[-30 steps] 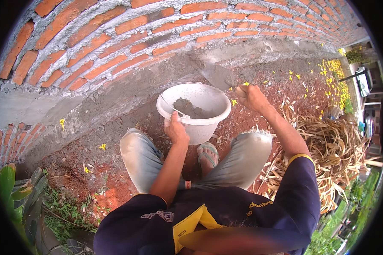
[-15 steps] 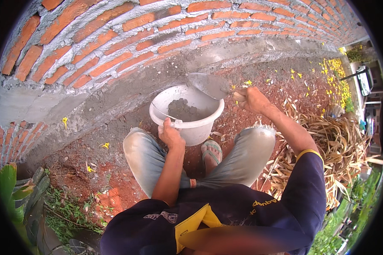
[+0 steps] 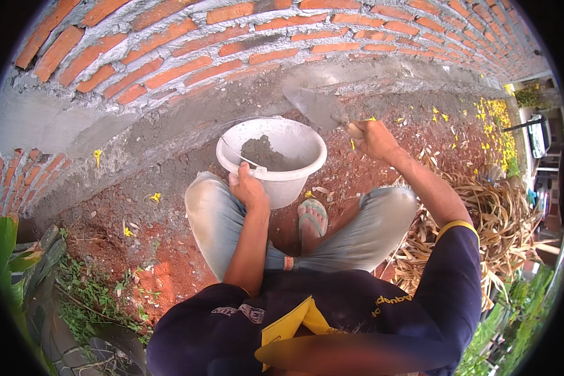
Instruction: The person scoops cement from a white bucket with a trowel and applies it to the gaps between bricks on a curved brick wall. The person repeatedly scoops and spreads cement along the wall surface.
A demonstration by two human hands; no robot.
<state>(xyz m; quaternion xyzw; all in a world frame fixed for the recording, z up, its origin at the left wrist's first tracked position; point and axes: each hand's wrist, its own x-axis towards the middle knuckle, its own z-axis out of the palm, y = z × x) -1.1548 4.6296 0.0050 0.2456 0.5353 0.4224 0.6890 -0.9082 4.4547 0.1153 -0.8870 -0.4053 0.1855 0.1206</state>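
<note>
The left hand [image 3: 247,188] is clenched on the near rim of the white plastic bucket [image 3: 276,164], at the bucket's 7 o'clock, beside the wire bail handle [image 3: 235,156]. The bucket stands on the red soil [image 3: 169,250] between the person's knees, just in front of the sandalled foot [image 3: 313,219], and contains a mound of grey mortar [image 3: 260,152] heaped toward its left side. The right hand [image 3: 373,136] is closed around the handle of a brick trowel [image 3: 313,103], positioned at the bucket's 2 o'clock; the blade extends from the hand toward 10 o'clock and lies close to the rendered base [image 3: 169,131] of the brick wall [image 3: 232,37]. Whether the blade touches the render cannot be determined. To perform this step well, judged from this position: keep the bucket steadied by the rim, hold the blade nearly flat to the surface, and apply even pressure along the wet band. Dry leaves [image 3: 482,213] lie at 3 o'clock.
</note>
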